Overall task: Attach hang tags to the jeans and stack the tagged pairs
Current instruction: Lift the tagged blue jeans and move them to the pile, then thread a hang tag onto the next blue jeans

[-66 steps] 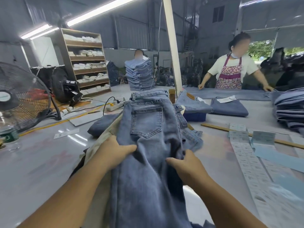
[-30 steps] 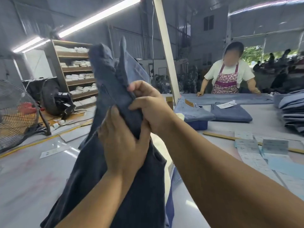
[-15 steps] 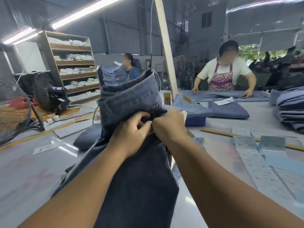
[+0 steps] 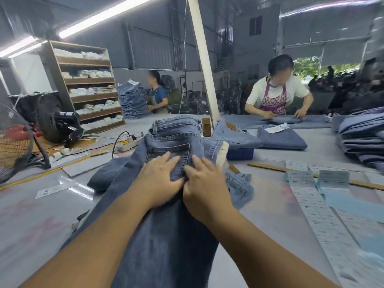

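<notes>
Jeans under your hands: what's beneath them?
More denim and a pale cloth edge show beneath the jeans; whatever sits directly under them is covered.

Head view – forward, downward, close over table [image 4: 37, 221].

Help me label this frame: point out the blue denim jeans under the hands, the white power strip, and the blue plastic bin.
Blue denim jeans [image 4: 174, 140]: head view, back yoke.
White power strip [image 4: 127, 145]: head view, casing.
Blue plastic bin [image 4: 240, 154]: head view, front wall.
</notes>
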`<act>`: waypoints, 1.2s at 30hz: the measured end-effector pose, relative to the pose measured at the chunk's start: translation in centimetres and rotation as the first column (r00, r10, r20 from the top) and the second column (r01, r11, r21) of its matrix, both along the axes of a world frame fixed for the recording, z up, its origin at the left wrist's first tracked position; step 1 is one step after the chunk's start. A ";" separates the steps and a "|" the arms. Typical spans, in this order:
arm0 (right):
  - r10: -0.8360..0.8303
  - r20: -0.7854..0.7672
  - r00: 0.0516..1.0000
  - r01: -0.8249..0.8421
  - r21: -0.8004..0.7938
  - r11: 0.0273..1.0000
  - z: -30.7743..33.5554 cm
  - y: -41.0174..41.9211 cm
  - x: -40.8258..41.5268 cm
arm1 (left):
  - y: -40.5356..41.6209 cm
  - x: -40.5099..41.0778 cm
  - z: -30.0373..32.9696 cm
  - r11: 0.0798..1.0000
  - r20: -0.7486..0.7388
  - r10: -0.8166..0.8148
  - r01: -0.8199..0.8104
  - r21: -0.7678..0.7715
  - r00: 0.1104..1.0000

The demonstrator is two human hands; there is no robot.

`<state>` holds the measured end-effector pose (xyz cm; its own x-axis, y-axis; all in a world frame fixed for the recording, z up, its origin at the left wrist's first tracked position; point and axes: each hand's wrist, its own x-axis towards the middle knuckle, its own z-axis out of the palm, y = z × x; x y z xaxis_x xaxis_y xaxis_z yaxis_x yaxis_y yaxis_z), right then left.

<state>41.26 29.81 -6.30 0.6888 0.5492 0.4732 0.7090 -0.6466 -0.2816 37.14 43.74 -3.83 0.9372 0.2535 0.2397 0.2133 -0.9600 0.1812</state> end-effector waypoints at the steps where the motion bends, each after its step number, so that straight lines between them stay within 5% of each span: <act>1: 0.037 -0.048 0.998 -0.038 -0.026 0.999 -0.2 -0.1 -0.1 | -0.4 -0.3 -0.3 0.999 -0.050 0.033 -0.031 0.036 0.998; 10: 0.163 -0.200 0.966 -0.207 -0.222 0.953 0.2 -7.6 -4.9 | -8.5 -5.5 -1.7 0.985 -0.176 0.131 -0.108 0.137 0.976; 16: -0.056 -0.145 0.988 -0.029 -0.524 0.851 -0.3 -18.9 -12.5 | -18.6 -9.4 -3.4 0.987 -0.269 -0.085 0.117 0.107 0.959; 21: -0.328 -0.247 0.912 0.142 -0.560 0.816 0.6 -30.2 -18.9 | -30.0 -12.8 -4.8 0.904 -0.317 -0.411 0.428 -0.018 0.855; 26: -0.547 -0.323 0.773 0.312 -0.557 0.770 0.5 -39.9 -25.1 | -40.0 -16.6 -5.5 0.708 -0.315 -0.679 0.705 -0.041 0.664; 30: -0.659 -0.374 0.653 0.484 -0.464 0.742 -0.4 -45.6 -29.2 | -45.9 -19.2 -6.0 0.682 -0.305 -0.728 0.698 -0.221 0.615; 36: -0.757 -0.377 0.533 0.702 -0.303 0.645 -1.8 -50.8 -33.4 | -50.8 -21.3 -6.1 0.636 -0.263 -0.770 0.728 -0.255 0.581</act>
<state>7.81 -21.02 -8.10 0.9763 -0.2162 -0.0116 -0.2086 -0.9250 -0.3174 15.82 -7.08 -9.95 0.8162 -0.5712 -0.0876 -0.5095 -0.7828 0.3574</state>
